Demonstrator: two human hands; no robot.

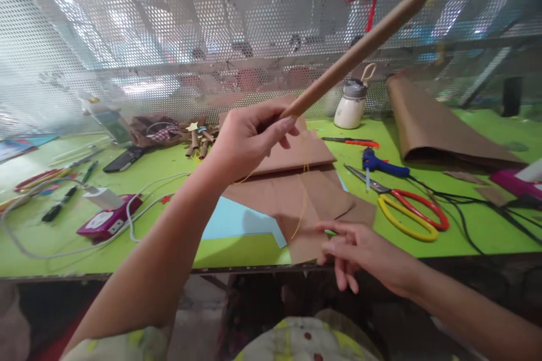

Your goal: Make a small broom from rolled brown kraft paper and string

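Observation:
My left hand (249, 138) is raised above the green table (127, 180) and grips the near end of a long rolled brown paper tube (359, 51), which slants up to the right. My right hand (358, 251) hovers at the table's front edge, fingers apart and pointing left, its fingertips touching the near corner of the brown paper sheets (305, 197). A thin yellow thread (302, 203) runs down across those sheets. A light blue sheet (237, 220) lies partly under them.
Scissors with red and yellow handles (406, 211) lie right of the paper, beside a blue glue gun (381, 163) and black cables. A folded brown paper roll (436, 124) and white jar (350, 106) stand further back. A magenta box (105, 220), charger and pens sit left. Perforated metal screen behind.

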